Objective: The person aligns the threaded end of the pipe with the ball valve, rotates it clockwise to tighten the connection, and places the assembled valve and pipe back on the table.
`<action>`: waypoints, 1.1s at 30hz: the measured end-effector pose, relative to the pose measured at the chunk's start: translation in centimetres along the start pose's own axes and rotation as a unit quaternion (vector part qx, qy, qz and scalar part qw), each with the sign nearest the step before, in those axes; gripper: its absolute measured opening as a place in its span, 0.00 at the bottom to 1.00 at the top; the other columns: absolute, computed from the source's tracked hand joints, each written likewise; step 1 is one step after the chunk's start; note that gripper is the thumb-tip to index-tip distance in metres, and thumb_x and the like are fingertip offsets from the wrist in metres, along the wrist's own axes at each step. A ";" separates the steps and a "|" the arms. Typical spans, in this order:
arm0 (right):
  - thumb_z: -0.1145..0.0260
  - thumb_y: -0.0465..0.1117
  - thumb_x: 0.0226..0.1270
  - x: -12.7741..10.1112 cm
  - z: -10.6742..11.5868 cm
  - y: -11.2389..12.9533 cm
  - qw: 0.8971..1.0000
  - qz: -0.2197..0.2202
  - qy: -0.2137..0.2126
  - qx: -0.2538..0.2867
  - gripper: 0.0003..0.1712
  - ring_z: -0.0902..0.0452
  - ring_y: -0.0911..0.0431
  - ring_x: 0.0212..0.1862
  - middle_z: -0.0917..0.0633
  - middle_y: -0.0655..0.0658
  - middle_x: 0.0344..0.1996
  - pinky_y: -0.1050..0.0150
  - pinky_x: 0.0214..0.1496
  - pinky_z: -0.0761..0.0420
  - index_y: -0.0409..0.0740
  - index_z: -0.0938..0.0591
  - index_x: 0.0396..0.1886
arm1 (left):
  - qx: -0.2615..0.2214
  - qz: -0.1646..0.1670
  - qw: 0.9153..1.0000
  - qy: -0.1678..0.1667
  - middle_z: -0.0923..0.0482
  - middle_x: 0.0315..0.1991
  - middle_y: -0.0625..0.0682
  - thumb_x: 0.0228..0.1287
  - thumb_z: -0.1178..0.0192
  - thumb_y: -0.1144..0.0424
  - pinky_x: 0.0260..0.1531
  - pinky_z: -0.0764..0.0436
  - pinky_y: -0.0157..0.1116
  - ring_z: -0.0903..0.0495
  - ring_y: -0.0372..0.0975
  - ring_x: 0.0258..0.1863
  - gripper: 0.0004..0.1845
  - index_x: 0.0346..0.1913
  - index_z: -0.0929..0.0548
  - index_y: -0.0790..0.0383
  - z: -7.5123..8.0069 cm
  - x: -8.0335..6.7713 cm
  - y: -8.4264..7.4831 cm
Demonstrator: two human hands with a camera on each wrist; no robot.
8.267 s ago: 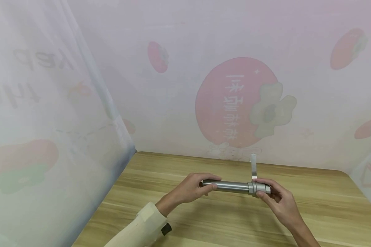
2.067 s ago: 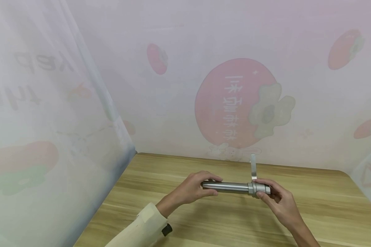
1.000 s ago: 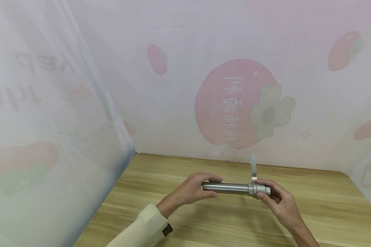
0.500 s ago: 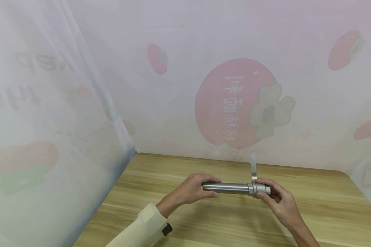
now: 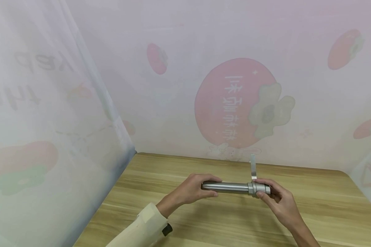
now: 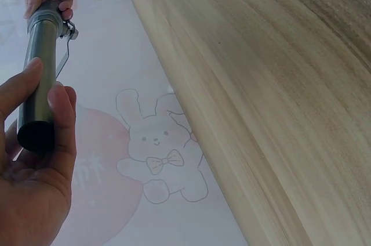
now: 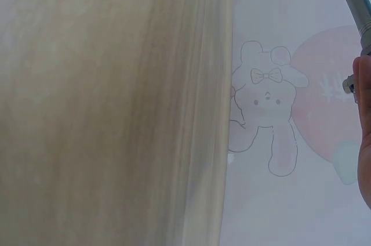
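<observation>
Metal tube (image 5: 227,187) held level above counter (image 5: 327,202): left hand (image 5: 190,189) gripped round barrel, right hand (image 5: 276,199) pinched on collar end w/ lever (image 5: 253,166). Barrel best kept steady, only collar end worked.

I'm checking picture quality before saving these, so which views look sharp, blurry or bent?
Head view: evenly lit, metal tube sharp with a bright glint. Left wrist view: wooden table curves from lens distortion. Right wrist view: table soft and blurred; bunny drawing clearer.
</observation>
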State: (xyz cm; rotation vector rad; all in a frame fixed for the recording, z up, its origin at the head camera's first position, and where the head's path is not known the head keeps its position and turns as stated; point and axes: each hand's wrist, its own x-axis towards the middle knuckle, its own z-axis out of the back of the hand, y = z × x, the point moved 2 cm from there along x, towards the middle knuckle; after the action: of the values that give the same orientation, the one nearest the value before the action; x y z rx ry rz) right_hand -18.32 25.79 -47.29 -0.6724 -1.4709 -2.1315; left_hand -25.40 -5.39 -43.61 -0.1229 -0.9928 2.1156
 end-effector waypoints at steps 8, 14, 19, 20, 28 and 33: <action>0.31 0.18 0.70 0.0 0.0 0.0 1.000 0.003 0.000 0.005 0.26 0.14 0.65 0.48 0.13 0.60 0.56 0.71 0.46 0.13 0.33 0.17 0.65 | -0.016 0.003 1.000 -0.001 0.10 0.56 0.50 0.78 0.30 0.50 0.38 0.17 0.28 0.17 0.27 0.37 0.24 0.69 0.14 0.56 0.2 0.0 0.0; 0.32 0.18 0.70 0.0 0.0 0.0 1.000 0.005 0.000 0.006 0.26 0.14 0.65 0.48 0.13 0.60 0.57 0.71 0.46 0.13 0.33 0.17 0.65 | -0.042 0.011 0.999 0.010 0.10 0.53 0.53 0.83 0.37 0.50 0.31 0.15 0.29 0.17 0.30 0.29 0.23 0.70 0.15 0.58 0.3 -0.1 0.1; 0.31 0.18 0.70 0.0 0.0 0.0 1.000 0.003 0.001 0.006 0.25 0.14 0.65 0.49 0.13 0.60 0.57 0.71 0.46 0.13 0.33 0.17 0.65 | -0.041 0.007 0.999 0.010 0.10 0.54 0.53 0.83 0.37 0.51 0.31 0.16 0.29 0.17 0.28 0.30 0.22 0.70 0.15 0.57 0.3 -0.1 0.1; 0.31 0.18 0.70 0.0 0.0 0.0 1.000 0.003 0.000 0.005 0.25 0.14 0.64 0.48 0.13 0.59 0.57 0.71 0.46 0.13 0.33 0.17 0.65 | -0.039 0.006 0.999 0.010 0.10 0.54 0.52 0.83 0.37 0.51 0.31 0.16 0.29 0.18 0.28 0.30 0.22 0.70 0.15 0.57 0.3 -0.1 0.0; 0.31 0.18 0.70 0.0 0.0 -0.1 1.000 0.003 -0.001 0.005 0.25 0.14 0.64 0.48 0.13 0.59 0.57 0.71 0.46 0.13 0.33 0.17 0.65 | -0.024 -0.013 1.000 0.001 0.09 0.56 0.50 0.81 0.34 0.52 0.35 0.21 0.27 0.21 0.27 0.36 0.21 0.69 0.14 0.57 0.4 0.0 -0.1; 0.30 0.20 0.70 0.0 0.1 -0.1 1.000 0.003 0.000 0.006 0.25 0.14 0.62 0.48 0.13 0.59 0.57 0.71 0.46 0.13 0.33 0.17 0.65 | -0.030 -0.015 0.999 -0.002 0.09 0.57 0.50 0.80 0.33 0.53 0.39 0.19 0.27 0.19 0.28 0.39 0.21 0.68 0.13 0.56 0.4 0.0 -0.2</action>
State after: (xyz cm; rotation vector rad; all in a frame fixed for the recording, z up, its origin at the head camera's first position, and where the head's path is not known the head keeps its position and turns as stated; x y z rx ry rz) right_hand -18.32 25.88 -47.32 -0.6709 -1.4797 -2.1162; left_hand -25.45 -5.54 -43.25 -0.1328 -1.0534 2.0608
